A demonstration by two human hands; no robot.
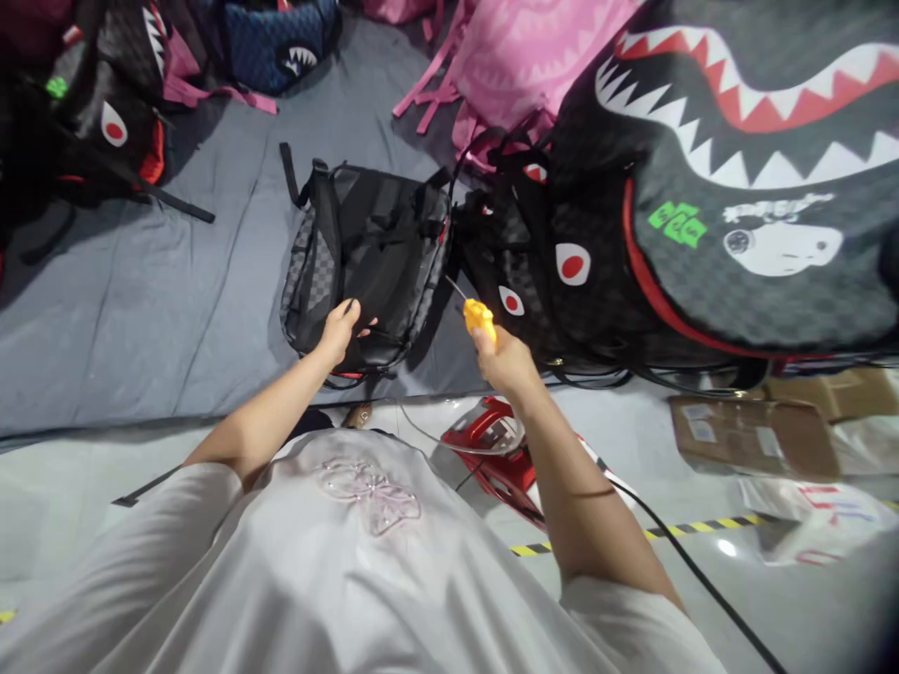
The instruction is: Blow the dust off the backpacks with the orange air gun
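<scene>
"Gripping a yellow-handled tool (478, 316), the person's right hand (507, 360) is closed round it, just to the right of the small backpack (390, 267)"

"And where is that backpack?"

"Lying on the grey cloth (231, 262), strapped side up, its lower end towards the person. The tool's thin shaft points at its right side; whether the tip touches cannot be told"

"What of the left hand (341, 334)?"

"On the backpack's lower left part, touching it, thumb and fingers on the fabric. Whether they pinch it cannot be told. The two hands are apart, with part of the backpack between them"

"Which other things are around the backpack?"

"Close on its right, a dark bag with a red-and-white eye patch (572, 265), and farther right a large grey bag (758, 304) with jagged teeth. Beyond it, a blue bag (259, 47) to the left and a pink bag (516, 56) to the right. Well to its left, a black bag (105, 154)"

"And nearer the person than the backpack?"

"On the floor, a red machine (464, 429), partly behind the right forearm, and well to the backpack's right, a cardboard box (751, 440)"
</scene>
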